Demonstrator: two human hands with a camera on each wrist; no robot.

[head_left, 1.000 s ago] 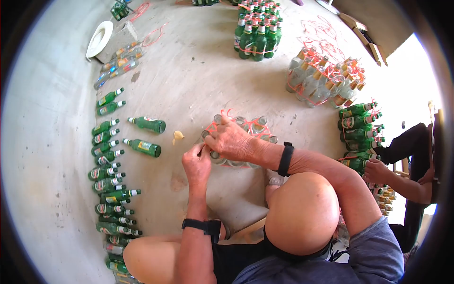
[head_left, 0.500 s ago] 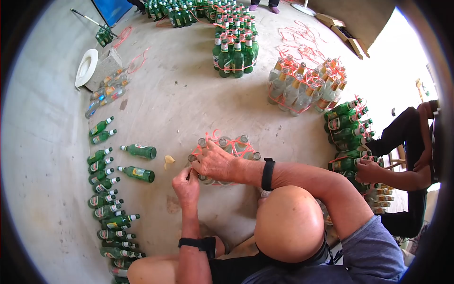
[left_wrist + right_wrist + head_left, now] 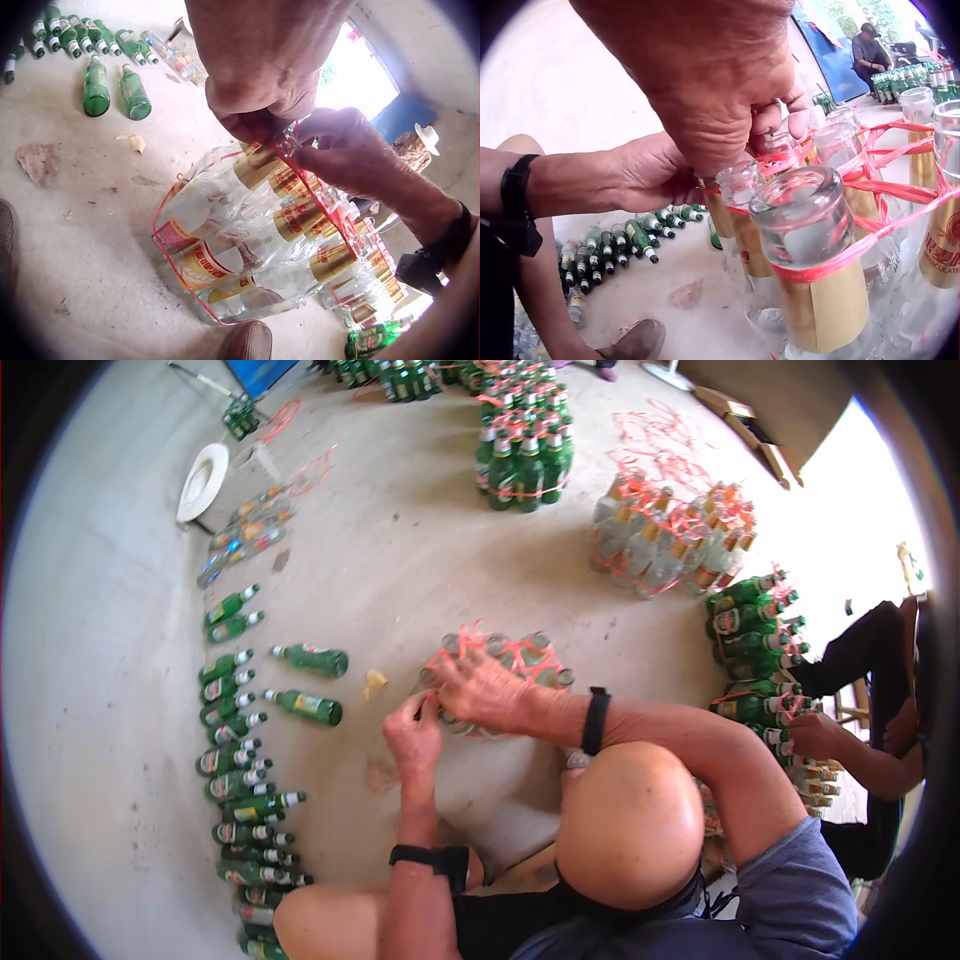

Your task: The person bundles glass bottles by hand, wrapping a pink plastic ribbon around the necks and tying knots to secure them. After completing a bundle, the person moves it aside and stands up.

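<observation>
A bundle of clear glass bottles (image 3: 259, 251) with gold neck bands stands upright on the floor before me. Red plastic twine (image 3: 821, 268) loops round the necks and crosses between them. At the bundle's left corner, my left hand (image 3: 412, 736) pinches the twine between thumb and forefinger beside a bottle neck. My right hand (image 3: 487, 692) reaches across the bottle tops, its fingers curled on the twine at the neighbouring neck. The right wrist view has both hands almost meeting there; the palm hides the right thumb. Another strand circles the bottles lower down in the left wrist view.
Green bottles (image 3: 228, 735) lie in a row along the left wall, with two loose ones (image 3: 305, 706) nearer me. Tied clear bottles (image 3: 650, 545) and green bottles (image 3: 525, 470) stand farther off. At right, another person's hand (image 3: 815, 736) is beside lying green bottles (image 3: 750, 650).
The head view has shifted about. My right forefinger, stretched toward a farther bottle top a second ago, is now drawn in closer to the left hand. The left hand keeps its pinch at the corner.
</observation>
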